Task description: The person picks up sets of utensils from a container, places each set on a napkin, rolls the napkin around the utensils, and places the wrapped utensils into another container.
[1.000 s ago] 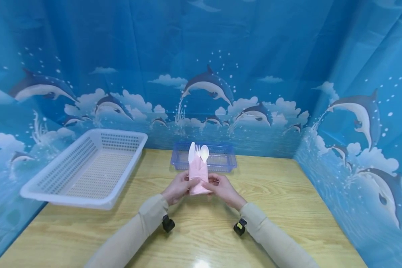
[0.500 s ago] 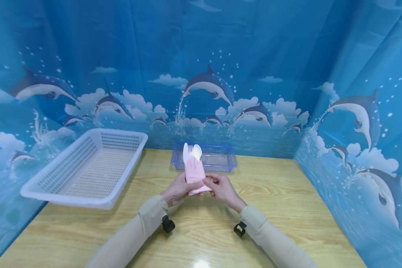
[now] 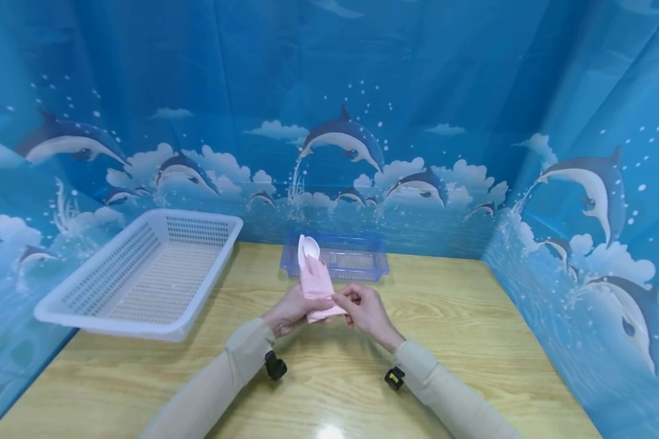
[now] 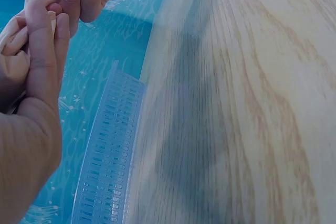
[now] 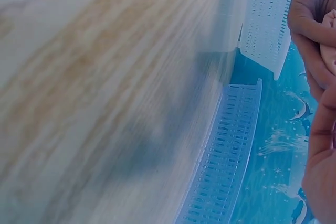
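Note:
A folded pink napkin (image 3: pixel 316 281) is held up above the table, leaning left. From its top stick a white plastic knife (image 3: pixel 301 250) and a white plastic spoon (image 3: pixel 311 247). My left hand (image 3: pixel 291 310) grips the napkin's lower left side, thumb across its front. My right hand (image 3: pixel 367 312) pinches the lower right edge between thumb and fingers. In the left wrist view, the napkin (image 4: pixel 16 38) is partly covered by the left hand (image 4: pixel 39 72). The right wrist view catches only a small piece of the napkin (image 5: pixel 329 51) between the hands.
Behind the hands, a blue slotted plastic basket (image 3: pixel 357 263) stands at the table's back edge. A larger white basket (image 3: pixel 198 299) sits at the left. The wood-grain table (image 3: pixel 450 305) meets a dolphin-print curtain (image 3: pixel 445 73) at the back and sides.
The napkin with its cutlery has tilted to the left and turned, so the fork seen earlier is now hidden. My right fingers have shifted from the napkin's front to its lower right edge.

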`<state>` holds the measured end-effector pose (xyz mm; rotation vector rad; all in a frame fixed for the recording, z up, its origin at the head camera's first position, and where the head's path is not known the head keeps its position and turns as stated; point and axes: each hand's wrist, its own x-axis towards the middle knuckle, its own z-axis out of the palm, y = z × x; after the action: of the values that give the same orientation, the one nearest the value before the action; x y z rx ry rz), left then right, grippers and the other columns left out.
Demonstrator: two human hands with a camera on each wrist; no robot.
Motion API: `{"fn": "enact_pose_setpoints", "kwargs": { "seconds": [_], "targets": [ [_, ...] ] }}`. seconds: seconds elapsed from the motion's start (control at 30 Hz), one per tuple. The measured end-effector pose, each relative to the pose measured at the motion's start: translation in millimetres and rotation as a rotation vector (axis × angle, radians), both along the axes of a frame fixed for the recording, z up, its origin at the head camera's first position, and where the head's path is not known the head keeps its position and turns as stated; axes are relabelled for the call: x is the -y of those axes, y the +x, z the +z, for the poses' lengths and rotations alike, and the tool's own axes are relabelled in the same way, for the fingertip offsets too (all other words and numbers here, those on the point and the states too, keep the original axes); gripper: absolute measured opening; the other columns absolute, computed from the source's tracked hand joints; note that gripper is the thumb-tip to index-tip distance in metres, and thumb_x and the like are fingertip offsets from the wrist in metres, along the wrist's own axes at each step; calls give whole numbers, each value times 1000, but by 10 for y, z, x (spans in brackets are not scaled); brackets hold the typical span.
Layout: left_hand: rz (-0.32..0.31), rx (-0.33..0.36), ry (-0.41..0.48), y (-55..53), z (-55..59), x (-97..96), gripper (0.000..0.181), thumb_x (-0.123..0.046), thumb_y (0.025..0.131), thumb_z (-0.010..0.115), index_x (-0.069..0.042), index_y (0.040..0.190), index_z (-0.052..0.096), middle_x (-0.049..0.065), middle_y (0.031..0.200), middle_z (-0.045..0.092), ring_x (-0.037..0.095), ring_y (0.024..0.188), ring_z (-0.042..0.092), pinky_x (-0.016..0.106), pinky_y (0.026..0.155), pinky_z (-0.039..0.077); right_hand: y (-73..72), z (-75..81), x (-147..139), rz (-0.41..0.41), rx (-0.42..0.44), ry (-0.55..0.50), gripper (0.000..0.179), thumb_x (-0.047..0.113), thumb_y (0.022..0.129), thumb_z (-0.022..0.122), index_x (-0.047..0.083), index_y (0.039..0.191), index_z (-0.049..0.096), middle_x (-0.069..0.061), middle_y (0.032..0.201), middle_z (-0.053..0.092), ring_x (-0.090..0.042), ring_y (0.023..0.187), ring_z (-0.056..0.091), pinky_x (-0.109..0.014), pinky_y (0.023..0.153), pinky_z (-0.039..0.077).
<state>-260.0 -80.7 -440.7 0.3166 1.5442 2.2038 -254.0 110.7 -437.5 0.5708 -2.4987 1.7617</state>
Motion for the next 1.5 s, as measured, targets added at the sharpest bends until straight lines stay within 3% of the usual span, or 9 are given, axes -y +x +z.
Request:
{"fn": "enact_pose_setpoints", "kwargs": {
  "seconds": [0.2, 0.47, 0.67, 0.83, 1.0, 1.2, 1.33, 1.5],
  "targets": [
    [-3, 14, -6, 4, 15, 15, 53, 8, 86, 63, 7, 133, 38, 14, 101, 65, 21, 82, 70, 29, 67, 61, 8, -15, 8, 23, -10, -23, 15, 18, 94, 66, 4, 92, 70, -3, 57, 56, -9, 41, 48, -22, 36, 42],
    [-41, 7, -7, 3, 11, 18, 57, 5, 88, 62, 11, 137, 33, 14, 104, 64, 20, 83, 70, 28, 68, 61, 29, -4, 2, 63, 112, -154, 23, 13, 96, 63, -8, 105, 68, -1, 59, 55, -8, 43, 47, -21, 39, 42],
    [-39, -7, -11, 13, 20, 26, 53, 5, 88, 61, 11, 134, 35, 12, 101, 64, 18, 79, 69, 25, 61, 60, 23, -30, -5, 115, 169, -199, 29, 14, 98, 59, -11, 110, 64, 3, 62, 59, -5, 45, 48, -17, 41, 42],
    [-12, -22, -60, 19, 33, 21, 53, 5, 87, 63, 14, 131, 36, 11, 98, 63, 17, 77, 69, 24, 55, 58, 36, -56, -18, 142, 169, -158, 27, 16, 99, 59, -8, 108, 62, 4, 60, 57, -6, 45, 48, -19, 41, 44],
    [30, -47, -115, 26, 39, 15, 49, 5, 86, 64, 12, 128, 39, 13, 98, 63, 17, 73, 67, 26, 53, 58, 72, 15, -20, 148, 173, -40, 27, 22, 93, 68, -2, 104, 61, 2, 57, 57, -8, 43, 49, -25, 38, 45],
    [50, -61, -171, 26, 7, 14, 50, 4, 82, 66, 10, 126, 42, 14, 95, 64, 17, 70, 65, 22, 46, 52, 59, 97, -40, 145, 267, 102, 30, 25, 89, 72, -3, 95, 65, 0, 57, 58, -8, 44, 49, -23, 40, 46],
    [48, -63, -180, 34, -5, 21, 51, 1, 83, 67, 9, 126, 42, 13, 94, 64, 16, 69, 64, 20, 42, 49, 49, 123, -61, 192, 326, 138, 32, 24, 91, 69, -8, 89, 65, 0, 58, 59, -7, 45, 50, -21, 42, 46],
    [26, -44, -149, 35, -7, 27, 52, 0, 84, 68, 7, 128, 40, 13, 95, 64, 16, 69, 65, 20, 44, 51, 40, 150, -96, 254, 333, 106, 21, 17, 94, 65, -4, 89, 67, 0, 60, 58, -7, 48, 52, -20, 44, 46]
  ]
}}
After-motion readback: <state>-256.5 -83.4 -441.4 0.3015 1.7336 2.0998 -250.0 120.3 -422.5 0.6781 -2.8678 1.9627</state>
